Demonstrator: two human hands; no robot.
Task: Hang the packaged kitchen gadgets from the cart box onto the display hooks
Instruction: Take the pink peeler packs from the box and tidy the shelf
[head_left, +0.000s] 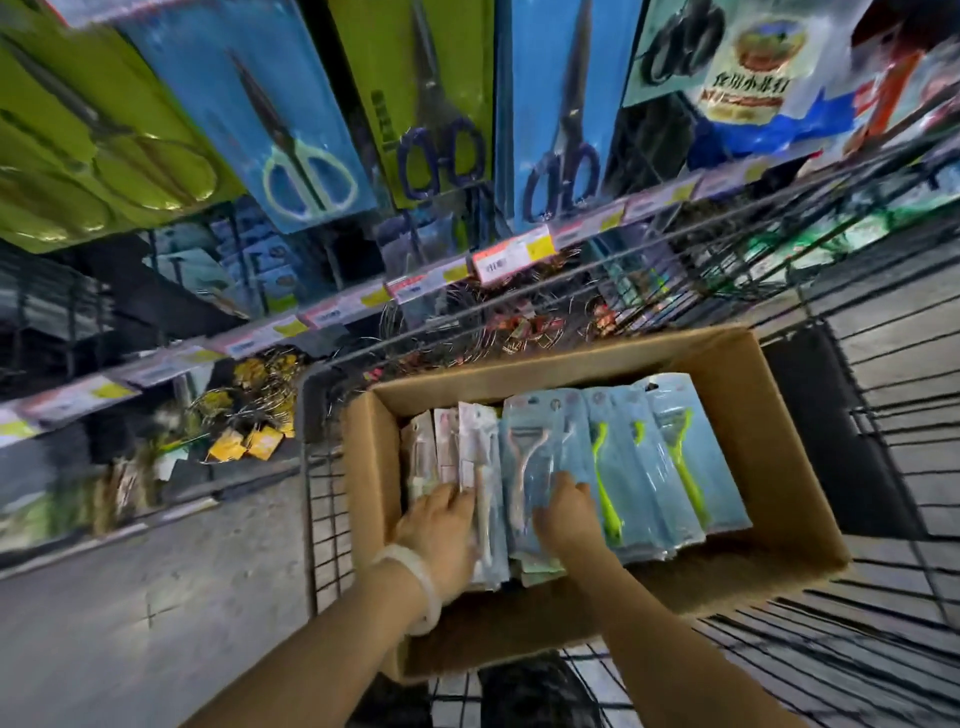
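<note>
Glossy plastic sleeves fill the cardboard box (769, 415) in the wire cart (883, 519), and both hands are down among them: the left hand (439, 525) grips the pale packs, fingers (457, 501) curled over their edge, while the right hand (563, 512) presses loosely spread fingers on the pink peeler pack (524, 457). Just right of those fingers lie the green peeler packs (670, 457). They look light, bendy and slick, so I'd pinch the stiff card header near its hang hole.

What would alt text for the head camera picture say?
Two hands reach into a cardboard box in a wire cart: the left hand and right hand rest on packaged peelers. Packaged scissors hang above.
</note>
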